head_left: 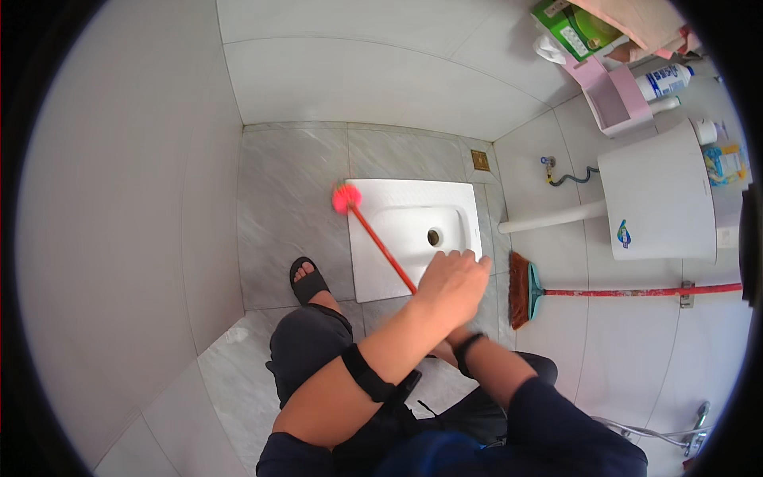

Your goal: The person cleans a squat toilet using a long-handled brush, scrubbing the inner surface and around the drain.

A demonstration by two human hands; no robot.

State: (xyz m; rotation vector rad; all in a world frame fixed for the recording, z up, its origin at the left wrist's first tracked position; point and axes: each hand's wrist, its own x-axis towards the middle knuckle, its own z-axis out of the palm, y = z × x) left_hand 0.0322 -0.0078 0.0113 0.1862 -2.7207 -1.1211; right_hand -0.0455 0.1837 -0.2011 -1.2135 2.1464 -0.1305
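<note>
A long-handled scrub brush reaches from the squat toilet's far left corner back to my hands. Its round pink head (346, 198) rests at that corner, overlapping the tiled floor. The thin red handle (383, 249) slants over the white squat toilet (373, 274) and disappears under my left hand (456, 285). That hand is closed, its fingers curled, over the toilet's near right part. My right hand (447, 350) is almost wholly hidden below my left wrist, so its fingers do not show. A round dark drain hole (433, 237) opens in the basin.
At the right, a broom (520, 291) with a red handle leans along the wall, below a white cistern (661, 203) with a pipe. A pink holder (618, 103) and bottle (664, 81) are above. A floor drain (480, 160) lies far right; my sandalled foot (307, 280) stands left.
</note>
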